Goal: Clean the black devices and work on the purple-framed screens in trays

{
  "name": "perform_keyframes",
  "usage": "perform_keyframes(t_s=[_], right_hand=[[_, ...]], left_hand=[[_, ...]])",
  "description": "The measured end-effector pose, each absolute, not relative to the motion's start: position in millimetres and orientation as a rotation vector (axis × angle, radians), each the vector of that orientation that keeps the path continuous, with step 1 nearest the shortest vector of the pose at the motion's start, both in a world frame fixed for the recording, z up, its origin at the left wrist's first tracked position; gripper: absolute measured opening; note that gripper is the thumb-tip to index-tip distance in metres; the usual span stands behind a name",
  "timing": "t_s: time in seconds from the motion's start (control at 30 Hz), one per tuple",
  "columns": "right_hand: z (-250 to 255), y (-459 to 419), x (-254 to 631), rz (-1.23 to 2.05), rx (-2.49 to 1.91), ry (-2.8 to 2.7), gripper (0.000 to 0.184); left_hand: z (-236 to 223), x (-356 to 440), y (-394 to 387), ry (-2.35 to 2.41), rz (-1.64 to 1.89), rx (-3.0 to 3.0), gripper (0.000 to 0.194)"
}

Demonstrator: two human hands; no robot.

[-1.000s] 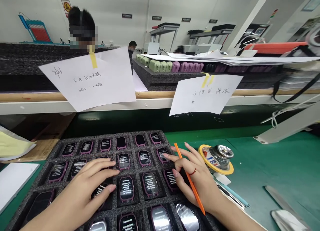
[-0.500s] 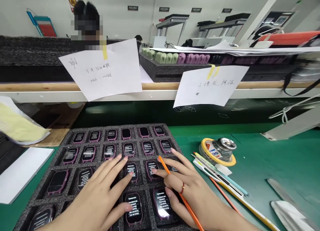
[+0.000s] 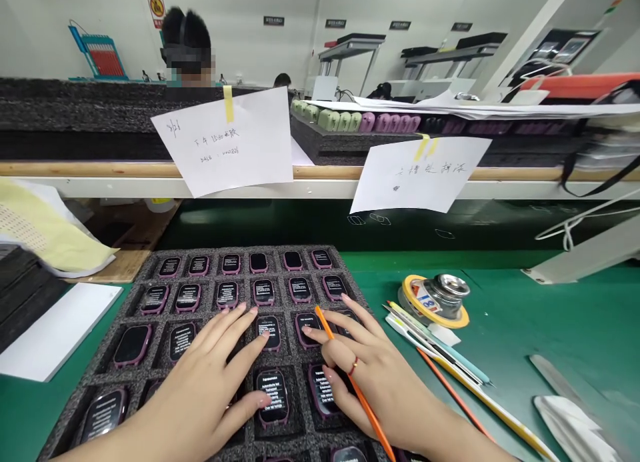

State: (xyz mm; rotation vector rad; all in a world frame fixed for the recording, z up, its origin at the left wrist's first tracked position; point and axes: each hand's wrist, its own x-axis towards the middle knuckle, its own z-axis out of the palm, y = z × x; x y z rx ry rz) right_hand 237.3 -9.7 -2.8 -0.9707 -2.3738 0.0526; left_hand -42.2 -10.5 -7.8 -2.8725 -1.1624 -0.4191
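Note:
A black foam tray holds rows of purple-framed smartwatches without straps, most with lit text screens. My left hand lies spread over it, fingers apart and holding nothing. Its index fingertip is at a third-row watch, and its thumb rests on the watch in the row nearer me. In my right hand a thin orange stick is tucked between the fingers. That hand's index fingertip touches a watch in the third row. Its thumb partly covers another lit watch closer to me.
Right of the tray lie a yellow tape roll with a glass-and-metal jar, several pens, metal tweezers and white cloth. A shelf with taped paper notes crosses ahead. At left lies a white slab; beyond sits a person.
Two third-row watch screens, by my index fingers, have switched from the menu to other text. The view has shifted slightly; both hands stay over the tray, the orange stick still held.

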Motion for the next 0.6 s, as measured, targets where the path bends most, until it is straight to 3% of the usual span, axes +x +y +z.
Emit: perform_keyframes(t_s=[0.2,0.6], right_hand=[[-8,-9,245,-0.071,-1.05,-2.3,0.022],[-8,-18,249,0.087,-0.973,-2.282,0.021]], left_hand=[[-10,-44,-11,-1.173,-0.387,-2.905,0.053],[5,-46,-11,-0.964,-0.579,-3.094,0.032]])
